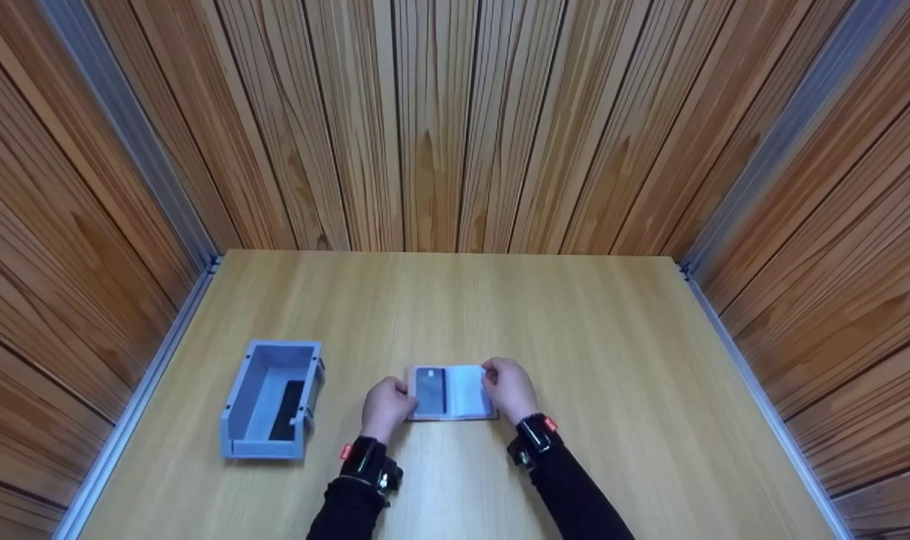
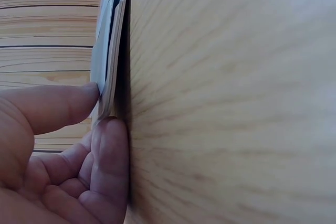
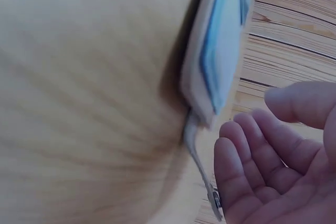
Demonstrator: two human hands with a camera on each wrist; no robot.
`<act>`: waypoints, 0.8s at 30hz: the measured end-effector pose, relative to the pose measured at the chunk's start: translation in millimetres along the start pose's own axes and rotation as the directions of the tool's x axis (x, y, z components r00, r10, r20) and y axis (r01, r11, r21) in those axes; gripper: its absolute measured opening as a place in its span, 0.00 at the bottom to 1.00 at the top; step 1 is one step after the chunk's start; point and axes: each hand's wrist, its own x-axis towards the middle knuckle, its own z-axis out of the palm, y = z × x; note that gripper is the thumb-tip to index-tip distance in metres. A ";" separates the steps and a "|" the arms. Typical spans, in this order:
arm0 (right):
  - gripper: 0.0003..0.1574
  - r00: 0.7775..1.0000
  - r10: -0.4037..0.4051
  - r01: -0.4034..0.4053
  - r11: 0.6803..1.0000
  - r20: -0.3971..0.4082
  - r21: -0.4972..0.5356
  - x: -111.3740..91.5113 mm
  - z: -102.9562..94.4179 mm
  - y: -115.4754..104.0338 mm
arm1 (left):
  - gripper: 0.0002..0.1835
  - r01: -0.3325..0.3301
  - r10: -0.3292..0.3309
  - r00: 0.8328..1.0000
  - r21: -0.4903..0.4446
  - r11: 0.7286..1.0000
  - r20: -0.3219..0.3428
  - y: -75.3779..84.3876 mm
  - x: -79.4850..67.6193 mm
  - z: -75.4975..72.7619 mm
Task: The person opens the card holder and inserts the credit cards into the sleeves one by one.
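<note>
A card holder [image 1: 470, 393] lies spread like a booklet on the table, with clear sleeves and a dark grey card [image 1: 429, 391] in its left side. My left hand [image 1: 387, 407] pinches its left edge, thumb on the upper face and a finger beneath, as the left wrist view shows. Beside the right edge is my right hand [image 1: 512, 390], its fingers loosely curled and the thumb apart from them in the right wrist view. A thin strap [image 3: 197, 153] with a metal snap [image 3: 216, 199] sticks out from the holder and reaches behind those fingers.
A grey-blue open-front bin [image 1: 233, 405] stands to the left on the wooden table [image 1: 612, 360], with a black flat piece [image 1: 287, 410] inside. Wood-plank walls [image 1: 432, 127] enclose the table at the back and both sides, with metal rails along the side edges.
</note>
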 end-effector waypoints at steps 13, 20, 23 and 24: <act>0.15 0.996 0.041 -0.034 0.996 0.080 -0.086 -3.5 0.2 1.4 | 0.09 0.033 -0.033 0.999 -0.001 0.999 0.000 0.9 0.0 2.1; 0.16 0.994 0.061 -0.055 0.996 0.091 -0.068 -4.0 1.0 2.2 | 0.12 0.008 -0.008 1.000 0.010 1.000 -0.002 0.4 -0.7 2.3; 0.16 0.995 0.053 -0.048 0.997 0.089 -0.058 -4.4 1.9 3.5 | 0.13 -0.005 0.005 1.000 -0.007 1.000 0.008 -0.8 -1.9 0.1; 0.16 0.996 0.035 -0.031 0.998 0.080 -0.057 -4.8 2.2 4.4 | 0.13 -0.018 0.018 1.000 -0.009 1.000 0.006 -1.6 -2.9 -1.3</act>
